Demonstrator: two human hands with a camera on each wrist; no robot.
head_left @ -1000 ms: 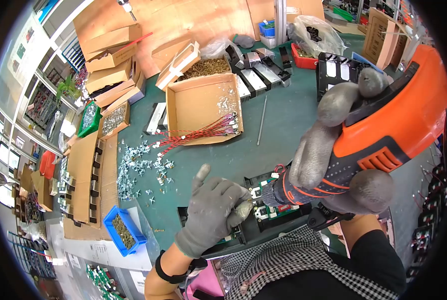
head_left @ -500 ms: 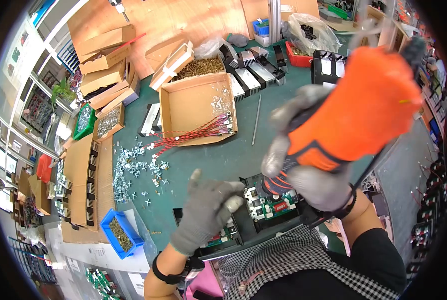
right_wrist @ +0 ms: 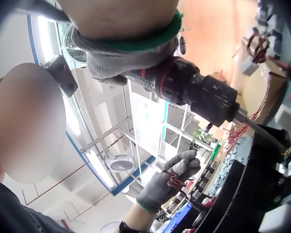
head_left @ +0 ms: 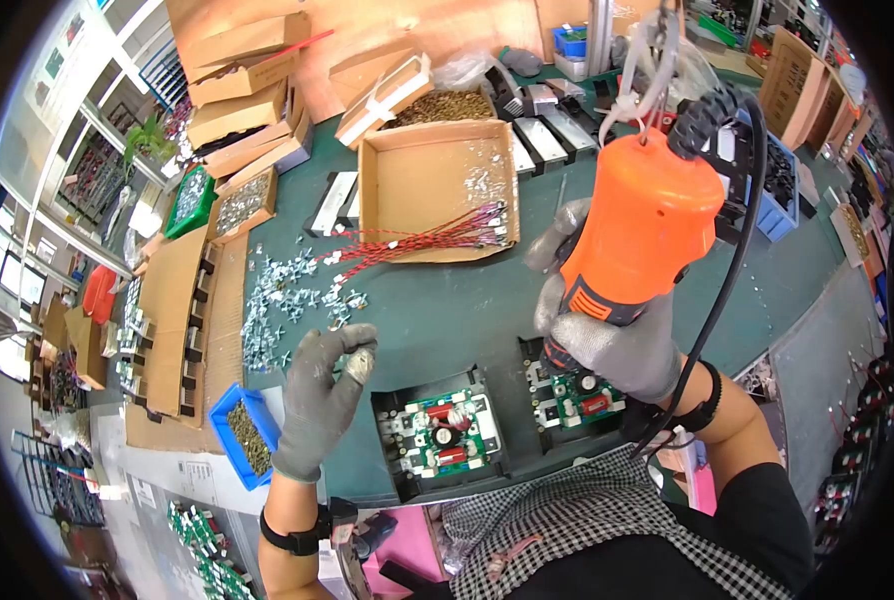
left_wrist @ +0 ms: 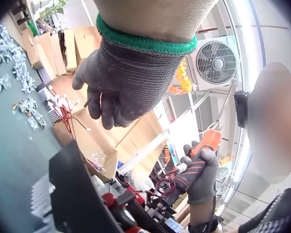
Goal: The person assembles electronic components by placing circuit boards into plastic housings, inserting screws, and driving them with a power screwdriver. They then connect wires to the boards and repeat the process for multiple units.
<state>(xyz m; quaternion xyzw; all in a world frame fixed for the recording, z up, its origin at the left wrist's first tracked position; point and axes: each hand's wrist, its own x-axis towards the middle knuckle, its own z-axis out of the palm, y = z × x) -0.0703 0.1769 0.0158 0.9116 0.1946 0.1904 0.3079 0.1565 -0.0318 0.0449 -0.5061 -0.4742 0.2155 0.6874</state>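
Note:
My gloved right hand (head_left: 612,345) grips an orange and black electric screwdriver (head_left: 652,210), held nearly upright. In the right wrist view its long bit (right_wrist: 262,133) reaches down to the right-hand green circuit board (head_left: 572,405), which sits in a black housing. The gloved left hand (head_left: 327,395) is raised left of a second circuit board (head_left: 447,432) in a black housing. Its fingers are loosely bent, with nothing seen between them. Just beyond that hand lies a pile of small pale cross-shaped metal pieces (head_left: 277,305).
A blue bin (head_left: 232,425) of small brass-coloured parts stands left of the left hand. Behind the boards is a cardboard tray (head_left: 432,180) with red wires (head_left: 417,245) across its front. A black cord (head_left: 737,260) hangs from the screwdriver past the right wrist.
My left hand has moved left, away from the boards, uncovering the left one. The screwdriver has tipped more upright over the right board, still in my right hand. The head view has shifted slightly.

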